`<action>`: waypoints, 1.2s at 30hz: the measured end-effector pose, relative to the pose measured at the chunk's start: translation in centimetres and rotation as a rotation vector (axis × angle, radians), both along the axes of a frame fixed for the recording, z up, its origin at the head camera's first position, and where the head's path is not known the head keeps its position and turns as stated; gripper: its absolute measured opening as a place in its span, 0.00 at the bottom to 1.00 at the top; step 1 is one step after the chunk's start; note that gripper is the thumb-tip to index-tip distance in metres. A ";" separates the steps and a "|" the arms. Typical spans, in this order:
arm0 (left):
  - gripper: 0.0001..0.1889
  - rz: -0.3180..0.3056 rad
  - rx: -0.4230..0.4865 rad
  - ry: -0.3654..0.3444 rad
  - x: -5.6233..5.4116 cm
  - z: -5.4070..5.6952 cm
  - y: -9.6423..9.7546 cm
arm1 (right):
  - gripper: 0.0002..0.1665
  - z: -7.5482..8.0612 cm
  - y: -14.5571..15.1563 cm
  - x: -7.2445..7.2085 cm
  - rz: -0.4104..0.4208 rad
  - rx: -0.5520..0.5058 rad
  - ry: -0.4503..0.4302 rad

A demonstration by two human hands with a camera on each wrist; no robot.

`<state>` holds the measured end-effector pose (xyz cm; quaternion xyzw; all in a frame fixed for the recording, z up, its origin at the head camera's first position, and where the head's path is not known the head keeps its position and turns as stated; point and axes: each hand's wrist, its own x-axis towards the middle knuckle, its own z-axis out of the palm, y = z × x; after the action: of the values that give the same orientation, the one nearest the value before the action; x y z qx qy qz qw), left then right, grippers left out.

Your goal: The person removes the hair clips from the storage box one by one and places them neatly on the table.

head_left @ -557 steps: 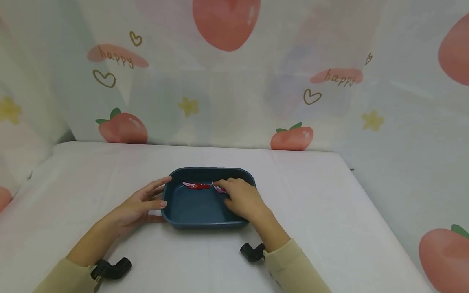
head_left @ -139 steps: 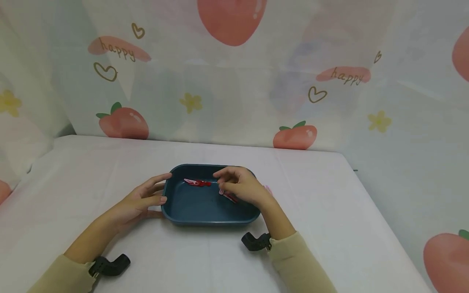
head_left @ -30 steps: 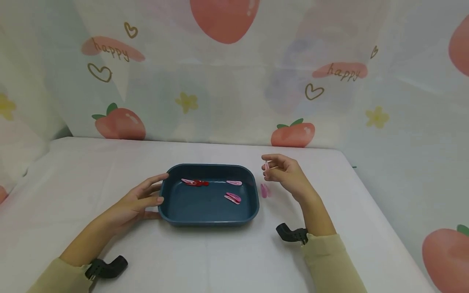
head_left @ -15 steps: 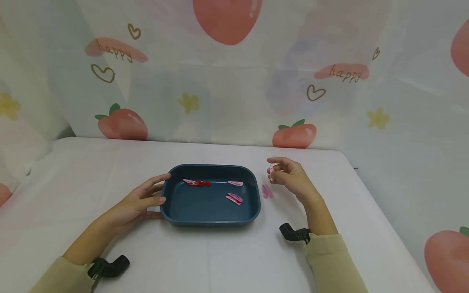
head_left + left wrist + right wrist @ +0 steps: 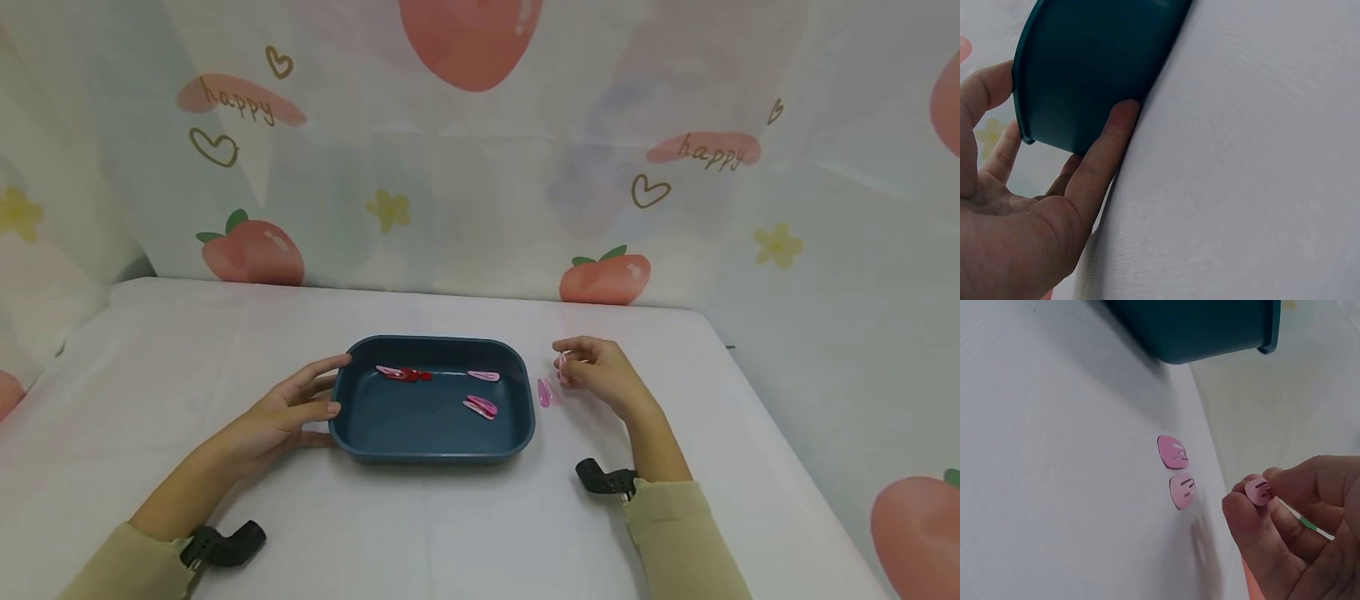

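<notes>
A dark blue tray (image 5: pixel 431 450) sits mid-table, also seen as a dark blue tray (image 5: pixel 1091 69) and a dark blue tray (image 5: pixel 1210 328) in the wrist views. It holds a red clip (image 5: pixel 405 374) and pink clips (image 5: pixel 480 406). My left hand (image 5: pixel 288 412) rests with straight fingers against the tray's left wall, thumb (image 5: pixel 1107 140) touching it. My right hand (image 5: pixel 592 375) pinches a pale pink clip (image 5: pixel 1257 489) just above the cloth, right of the tray. Two pink clips (image 5: pixel 547 392) lie on the cloth beside it, the two pink clips (image 5: pixel 1179 472) side by side.
A white cloth (image 5: pixel 450 533) covers the table, whose right edge (image 5: pixel 780 467) drops off. A strawberry-print curtain (image 5: pixel 480 167) hangs behind and to both sides. Black wrist mounts (image 5: pixel 600 481) sit by each sleeve.
My right hand has lowered and drawn slightly nearer with the pale pink clip, coming down beside the two clips on the cloth. The left hand and tray have stayed put.
</notes>
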<state>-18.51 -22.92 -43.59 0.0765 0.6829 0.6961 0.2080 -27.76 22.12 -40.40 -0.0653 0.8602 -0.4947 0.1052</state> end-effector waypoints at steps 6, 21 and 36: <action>0.34 0.000 -0.005 0.009 0.2 0.2 -0.1 | 0.20 -0.3 -0.1 -0.1 0.017 0.099 -0.025; 0.34 -0.007 0.008 0.016 -0.1 0.3 0.0 | 0.17 -0.1 -0.1 -0.2 0.011 0.250 -0.047; 0.34 -0.018 0.011 0.020 0.1 0.3 0.1 | 0.19 0.1 -0.4 0.3 -0.012 0.391 -0.034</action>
<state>-18.45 -22.80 -43.24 0.0907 0.6802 0.6973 0.2068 -27.42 21.68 -40.29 -0.0301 0.9384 -0.3198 0.1272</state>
